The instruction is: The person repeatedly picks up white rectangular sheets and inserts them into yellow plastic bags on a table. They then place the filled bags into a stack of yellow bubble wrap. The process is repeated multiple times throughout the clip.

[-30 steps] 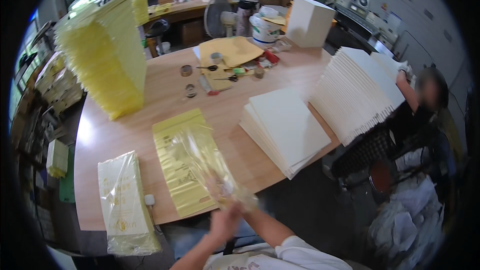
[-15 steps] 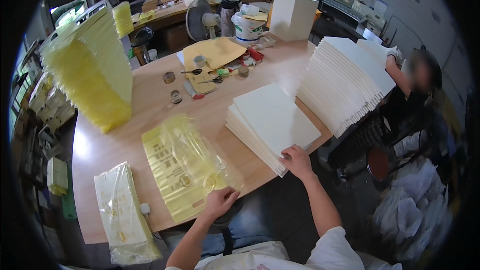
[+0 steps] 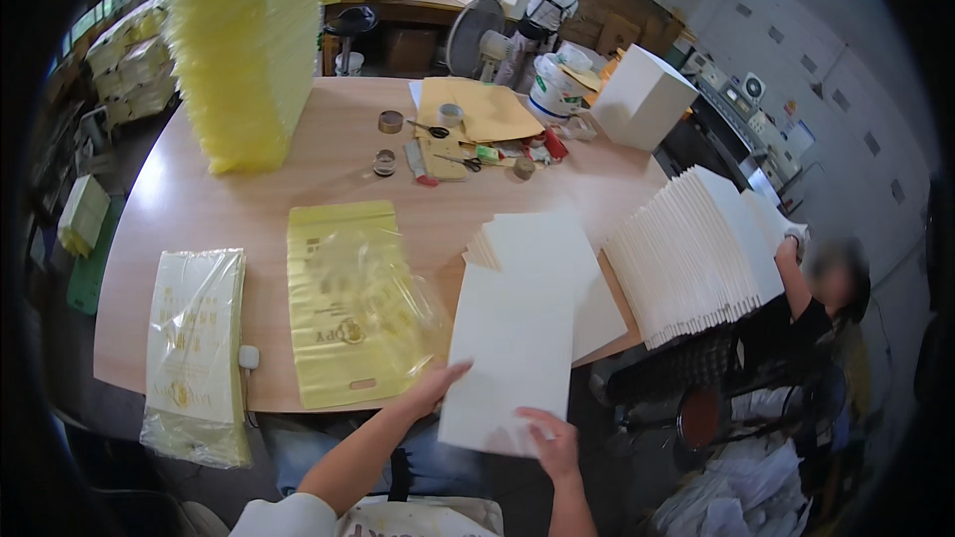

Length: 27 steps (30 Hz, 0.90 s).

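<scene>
A flat white cardboard sheet slants over the front table edge, its near end beyond the tabletop. My left hand grips its left edge, thumb toward the face. At the near right corner, my right hand holds it, slightly blurred, with fingertips over the surface. Behind and to the right lies the small stack of white sheets, partly covered by the held one. Left of my hands, a yellow plastic bag with a handle slot lies flat beneath a crumpled clear film.
A wrapped yellow pack overhangs the front left edge. Tall yellow stack stands far left. Tape rolls, scissors and brown envelopes lie at the back. A co-worker's hand touches a tall white stack at right.
My right hand has drawn a white sheet from the stack toward me and leftward. My left hand has moved from beside the yellow bag to the sheet's edge. The view has turned.
</scene>
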Tool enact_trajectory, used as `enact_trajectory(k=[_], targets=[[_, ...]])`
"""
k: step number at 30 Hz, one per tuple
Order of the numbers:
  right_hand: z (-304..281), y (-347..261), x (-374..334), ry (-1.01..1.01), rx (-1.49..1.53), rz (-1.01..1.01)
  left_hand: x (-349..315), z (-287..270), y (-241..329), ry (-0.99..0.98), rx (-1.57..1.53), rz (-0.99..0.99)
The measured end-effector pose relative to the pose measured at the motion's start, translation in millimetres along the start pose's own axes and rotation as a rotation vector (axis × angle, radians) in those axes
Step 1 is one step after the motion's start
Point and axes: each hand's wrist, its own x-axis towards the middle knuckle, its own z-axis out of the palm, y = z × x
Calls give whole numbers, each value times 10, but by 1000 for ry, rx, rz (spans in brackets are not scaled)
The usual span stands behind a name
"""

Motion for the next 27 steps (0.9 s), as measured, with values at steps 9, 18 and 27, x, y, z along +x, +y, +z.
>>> enact_trajectory(k=[9,18,27], targets=[[979,294,-181,-166,454,370,-1244,-422,35,141,993,403],[1551,-445,210,-430,765,300,-1617,-1024,275,215,405,271],[669,-1,127,-365,823,559,-1668,-1222,1114,188,382,362]])
